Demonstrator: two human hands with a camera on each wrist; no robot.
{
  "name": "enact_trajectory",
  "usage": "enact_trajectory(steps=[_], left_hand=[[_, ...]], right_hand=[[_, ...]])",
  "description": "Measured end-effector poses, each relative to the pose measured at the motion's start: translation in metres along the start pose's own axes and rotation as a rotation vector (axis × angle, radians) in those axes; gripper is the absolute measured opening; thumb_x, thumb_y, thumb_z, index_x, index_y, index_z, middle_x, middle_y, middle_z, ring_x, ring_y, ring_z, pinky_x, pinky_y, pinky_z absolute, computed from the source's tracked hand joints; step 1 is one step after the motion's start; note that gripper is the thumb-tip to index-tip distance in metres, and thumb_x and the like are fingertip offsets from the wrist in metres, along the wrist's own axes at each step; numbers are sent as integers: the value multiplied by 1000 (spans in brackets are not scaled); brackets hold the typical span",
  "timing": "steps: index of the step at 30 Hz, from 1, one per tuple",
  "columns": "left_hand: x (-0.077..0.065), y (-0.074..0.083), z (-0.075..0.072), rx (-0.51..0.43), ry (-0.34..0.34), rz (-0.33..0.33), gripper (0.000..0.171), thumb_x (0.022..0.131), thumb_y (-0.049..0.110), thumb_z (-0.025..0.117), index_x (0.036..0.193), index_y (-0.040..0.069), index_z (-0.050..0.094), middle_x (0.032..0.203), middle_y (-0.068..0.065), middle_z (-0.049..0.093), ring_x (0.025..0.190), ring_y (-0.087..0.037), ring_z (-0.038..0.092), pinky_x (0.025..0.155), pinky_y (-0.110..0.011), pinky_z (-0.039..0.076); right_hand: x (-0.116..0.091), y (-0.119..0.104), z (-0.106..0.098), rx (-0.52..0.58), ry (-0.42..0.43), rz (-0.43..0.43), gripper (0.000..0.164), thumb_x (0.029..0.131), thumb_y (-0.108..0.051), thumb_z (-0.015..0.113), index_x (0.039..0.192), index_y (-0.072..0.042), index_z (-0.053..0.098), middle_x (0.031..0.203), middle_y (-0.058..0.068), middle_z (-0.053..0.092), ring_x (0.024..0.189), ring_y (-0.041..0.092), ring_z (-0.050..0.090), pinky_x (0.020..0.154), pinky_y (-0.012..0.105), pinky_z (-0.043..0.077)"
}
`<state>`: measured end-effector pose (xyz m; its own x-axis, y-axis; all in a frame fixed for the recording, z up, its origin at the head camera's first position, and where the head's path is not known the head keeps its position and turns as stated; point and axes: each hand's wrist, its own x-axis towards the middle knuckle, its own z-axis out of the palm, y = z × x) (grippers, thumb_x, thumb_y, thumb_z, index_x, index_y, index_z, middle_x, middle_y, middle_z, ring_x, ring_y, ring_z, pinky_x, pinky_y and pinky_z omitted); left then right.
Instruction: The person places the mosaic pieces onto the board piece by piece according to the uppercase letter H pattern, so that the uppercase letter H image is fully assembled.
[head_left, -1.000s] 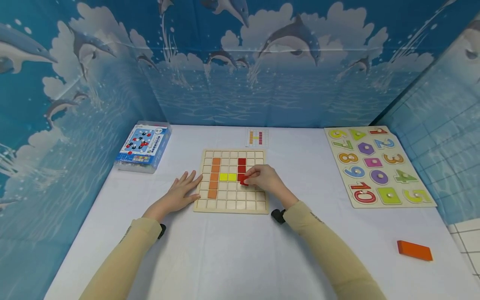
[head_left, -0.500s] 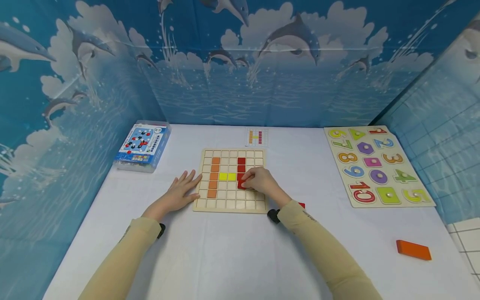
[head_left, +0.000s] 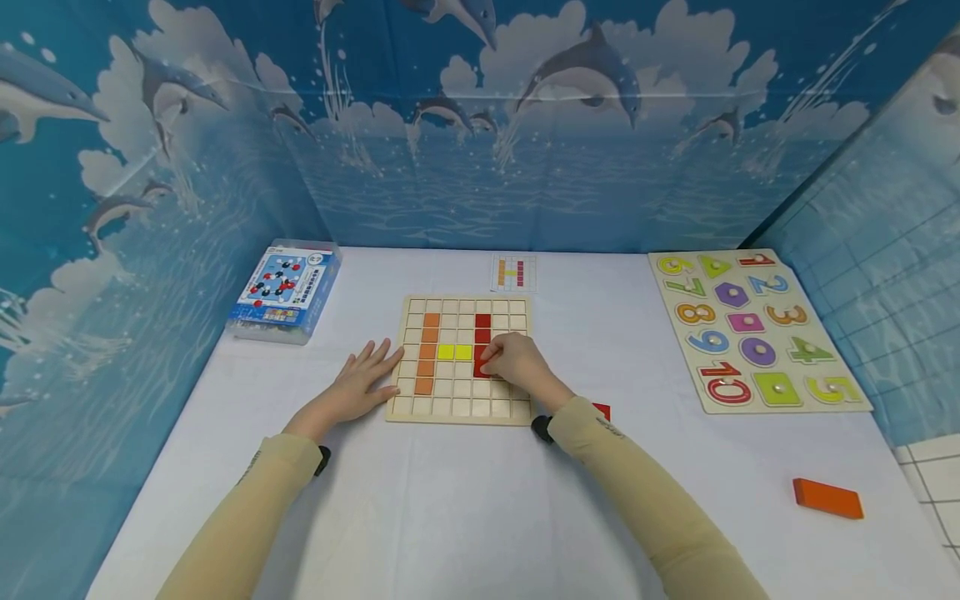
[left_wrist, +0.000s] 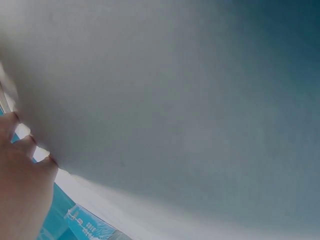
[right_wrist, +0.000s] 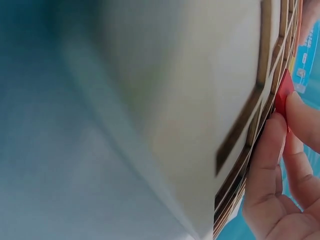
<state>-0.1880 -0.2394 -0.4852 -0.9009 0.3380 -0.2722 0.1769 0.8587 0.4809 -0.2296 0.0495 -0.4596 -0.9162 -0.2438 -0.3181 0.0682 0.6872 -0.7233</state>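
Note:
A wooden grid board [head_left: 461,419] lies flat in front of me. Orange tiles [head_left: 427,354] form a column on its left side, two yellow tiles [head_left: 454,352] sit side by side in the middle, and red tiles [head_left: 483,329] make a column right of them. My right hand [head_left: 525,365] pinches a red tile [right_wrist: 283,97] at the lower end of that red column; in the right wrist view it looks tilted against the grid, and the fingers partly cover it. With fingers spread, my left hand [head_left: 352,393] rests at the board's left edge.
Behind the board lies a small pattern card [head_left: 513,273]. A blue-labelled box [head_left: 285,292] stands back left, and a number-and-shape puzzle board [head_left: 757,333] lies right. An orange block [head_left: 828,498] is front right. Beside my right sleeve a red piece [head_left: 602,411] shows partly.
My right hand has lowered the red tile onto the grid at the column's lower end. The right forearm shifted left, uncovering part of a red piece. My left hand has stayed put.

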Motion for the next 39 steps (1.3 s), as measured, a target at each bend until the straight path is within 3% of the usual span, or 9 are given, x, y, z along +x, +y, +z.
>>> enact_trajectory(steps=[13,19,28,39], left_hand=[[-1,-1,1,-10,3,4,70,98,30,59,157,14,24,165,-17,9,152,-42,-1,121,-63,-2],[-1,0,1,-14,-1,-4,71,98,31,59,157,14,24,165,-17,9,152,-42,-2,121,-62,-2],[0,1,1,5,-8,-6,71,99,33,58,158,15,23,166,-16,9,152,-42,-2,121,-62,-2],[0,0,-1,8,-11,-8,71,99,33,59,158,16,23,166,-15,8,152,-42,-2,121,-62,-2]], right_hand=[[-1,-2,4,-81,41,-44,7,84,-7,75,84,-6,68,78,5,65,70,16,55,60,22,42],[-1,3,0,-43,19,-35,9,84,-11,76,86,-8,67,79,4,65,70,15,55,61,22,43],[-17,23,-39,44,-24,12,18,87,-19,73,99,-7,68,89,5,65,78,17,60,67,24,47],[-45,70,-82,51,-56,-8,31,90,-21,71,115,-3,65,107,13,68,92,20,63,80,28,53]])
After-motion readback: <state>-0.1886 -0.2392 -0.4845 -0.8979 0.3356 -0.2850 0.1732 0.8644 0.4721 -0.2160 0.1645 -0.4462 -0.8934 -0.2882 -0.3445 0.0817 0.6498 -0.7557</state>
